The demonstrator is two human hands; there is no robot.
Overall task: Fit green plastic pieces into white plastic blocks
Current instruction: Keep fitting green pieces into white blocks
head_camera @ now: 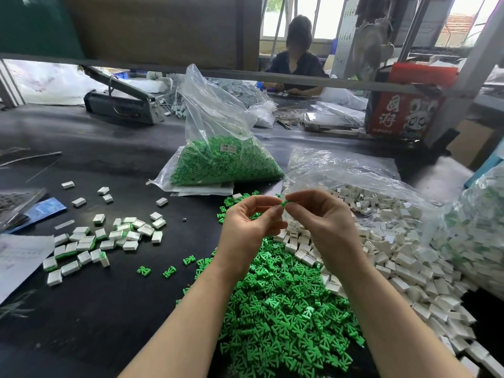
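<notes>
The black desk (109, 309) carries all. Taking the green heap (281, 304) as landmark: the loose white blocks (387, 257) lie right of it, the finished blocks (103, 238) well to its left. Above it both hands, left hand (245, 227) and right hand (324, 225), pinch one green piece (284, 203) between fingertips, its long axis unclear; neither holds a white block, and the right hand is nearer them, with open room beneath

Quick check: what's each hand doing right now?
Left hand: fingers curled, apparently holding nothing.
Right hand: pinching a small green plastic piece.
</notes>
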